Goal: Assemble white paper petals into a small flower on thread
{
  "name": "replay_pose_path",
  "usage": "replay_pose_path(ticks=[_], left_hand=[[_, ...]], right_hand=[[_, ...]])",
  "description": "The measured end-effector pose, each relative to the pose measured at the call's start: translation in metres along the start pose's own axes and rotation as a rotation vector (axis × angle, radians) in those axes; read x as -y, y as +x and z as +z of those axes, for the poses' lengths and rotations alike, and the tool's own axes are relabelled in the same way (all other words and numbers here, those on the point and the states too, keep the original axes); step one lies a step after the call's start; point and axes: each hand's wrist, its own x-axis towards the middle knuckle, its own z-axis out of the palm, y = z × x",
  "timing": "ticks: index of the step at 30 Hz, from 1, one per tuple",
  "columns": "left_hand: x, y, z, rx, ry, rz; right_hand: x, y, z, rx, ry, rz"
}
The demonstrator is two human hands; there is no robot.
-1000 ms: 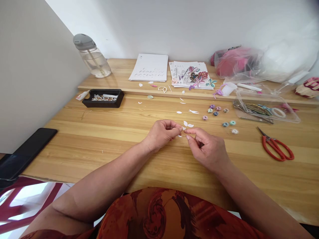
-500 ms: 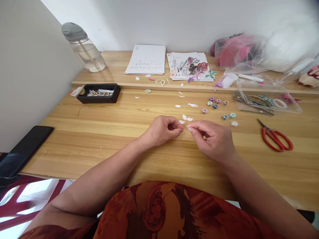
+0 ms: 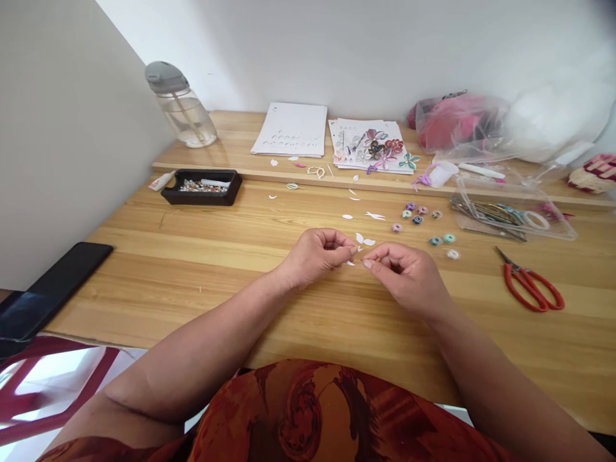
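My left hand (image 3: 323,258) is closed in a pinch above the middle of the table. My right hand (image 3: 408,274) pinches too, thumb against forefinger, its tips a short gap to the right of the left ones. Something thin and pale shows at the fingertips, too small to make out. Right behind them lie white leaf-shaped paper pieces (image 3: 368,242). Farther back are another white oval piece (image 3: 347,217) and a forked white scrap (image 3: 375,216). Several small thread spools (image 3: 417,220) in purple, pink, green, blue and white sit beyond my right hand.
Red-handled scissors (image 3: 533,285) lie at right, near a clear plastic box (image 3: 553,221) of metal tools. A black tray of beads (image 3: 202,188), a water bottle (image 3: 185,115) and a phone (image 3: 52,289) are at left. Paper stacks (image 3: 291,128) and wire flowers (image 3: 385,151) rest on the back ledge.
The view has tilted up a little, so the table's things sit lower in the picture. Both hands keep their pinch close together, with slight fingertip movement; a white scrap now shows beside the left fingertips.
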Motion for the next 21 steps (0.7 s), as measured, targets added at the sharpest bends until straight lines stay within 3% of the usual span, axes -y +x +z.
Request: replay_pose_path(ticks=[4, 8, 12, 15, 18, 21], left_hand=[[0.005, 0.002, -0.001, -0.075, 0.135, 0.043], [0.007, -0.001, 0.0, 0.018, 0.293, 0.121], [0.005, -0.004, 0.0, 0.204, 0.274, 0.138], [0.003, -0.004, 0.0, 0.276, 0.192, 0.111], [0.0, -0.003, 0.0, 0.284, 0.088, 0.078], [-0.002, -0.002, 0.0, 0.216, 0.014, 0.052]], right_hand=[[0.007, -0.007, 0.005, -0.106, -0.199, -0.241], [0.01, -0.007, 0.0, -0.118, -0.31, -0.328], [0.007, -0.001, -0.01, -0.056, -0.243, -0.242], [0.001, 0.005, -0.015, 0.014, -0.106, -0.119], [-0.006, 0.009, -0.016, 0.074, 0.015, -0.008], [-0.009, 0.009, -0.015, 0.114, 0.08, 0.062]])
